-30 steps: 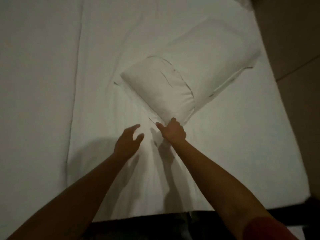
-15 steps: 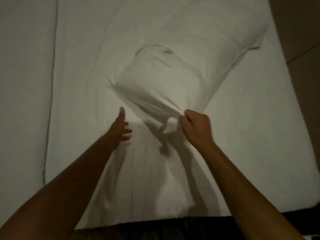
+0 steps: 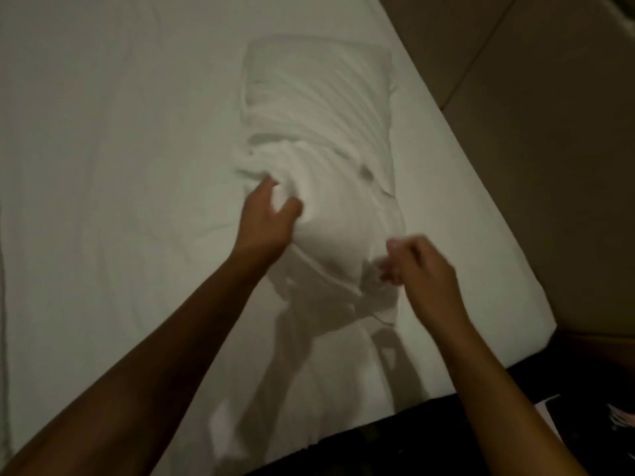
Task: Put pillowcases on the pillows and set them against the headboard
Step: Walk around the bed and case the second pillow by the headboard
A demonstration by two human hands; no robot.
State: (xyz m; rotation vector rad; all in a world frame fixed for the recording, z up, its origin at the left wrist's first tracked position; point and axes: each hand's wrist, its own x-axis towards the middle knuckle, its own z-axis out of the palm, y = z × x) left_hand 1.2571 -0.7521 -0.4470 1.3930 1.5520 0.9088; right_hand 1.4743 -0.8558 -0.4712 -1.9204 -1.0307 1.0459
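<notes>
A white pillow (image 3: 319,108) lies lengthwise on the bed, its near end toward me. A white pillowcase (image 3: 309,180) covers its far part and is bunched in ridges around the middle. The near end of the pillow (image 3: 336,242) bulges out bare. My left hand (image 3: 268,218) rests against the pillow's left side, fingers spread and curled at the bunched edge of the case. My right hand (image 3: 419,269) pinches loose white fabric at the pillow's near right corner.
The white bed sheet (image 3: 120,166) stretches to the left, with a seam at the far left. The mattress edge (image 3: 515,286) runs diagonally on the right, beside a tan wall or floor (image 3: 549,132). A dark floor strip (image 3: 378,441) lies below the near edge.
The pillow has turned from diagonal to lengthwise. My left hand went from the sheet up to the pillow's left side. My right hand shifted right, still gripping fabric at the near end.
</notes>
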